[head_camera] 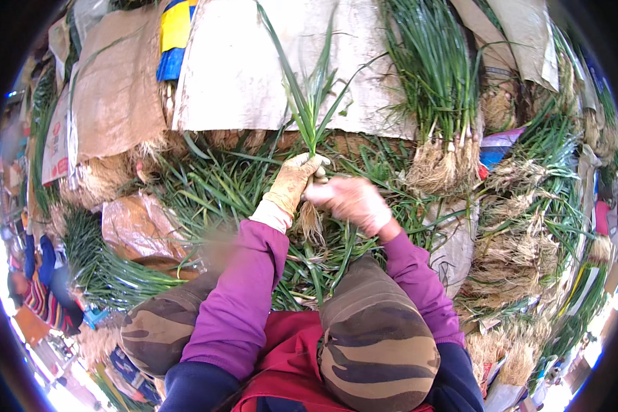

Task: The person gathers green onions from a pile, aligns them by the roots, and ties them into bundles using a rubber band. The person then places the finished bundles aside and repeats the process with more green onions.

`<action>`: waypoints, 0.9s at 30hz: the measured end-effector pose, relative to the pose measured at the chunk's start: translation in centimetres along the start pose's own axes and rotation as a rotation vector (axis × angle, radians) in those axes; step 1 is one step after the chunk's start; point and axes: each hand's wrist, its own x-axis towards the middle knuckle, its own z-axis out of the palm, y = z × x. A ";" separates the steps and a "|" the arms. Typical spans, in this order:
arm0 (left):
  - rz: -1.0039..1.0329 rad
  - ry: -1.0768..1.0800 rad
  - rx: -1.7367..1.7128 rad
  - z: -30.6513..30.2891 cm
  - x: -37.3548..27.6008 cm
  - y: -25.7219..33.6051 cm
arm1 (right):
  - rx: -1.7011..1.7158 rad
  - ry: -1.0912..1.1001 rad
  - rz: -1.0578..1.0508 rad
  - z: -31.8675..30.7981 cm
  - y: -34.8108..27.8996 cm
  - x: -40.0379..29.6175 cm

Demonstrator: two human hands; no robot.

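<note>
My left hand (292, 181), in a soiled pale glove, is closed around the stem of a green onion plant (312, 116). Its leaves fan upward over a white woven sheet (237, 67), and its pale roots hang below the hand. Right beside it, my right hand (351, 202) is blurred, with its fingers by the lower stem and roots; whether it grips them cannot be told. Loose green leaves (221, 190) lie beneath both hands. To the right, a bundle of green onions (445, 103) rests with its roots towards me.
Root-on onion plants (515, 247) are heaped at the right. A brown sack (118, 82) covers more bundles at the upper left, above a crumpled plastic sheet (139, 226). More onion greens (108, 268) lie near my left knee. A person in striped clothing (49, 304) is at the far left.
</note>
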 end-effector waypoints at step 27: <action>0.041 0.258 -0.133 0.2 1.2 -4.4 | -0.379 0.414 -0.020 0.9 1.5 7.9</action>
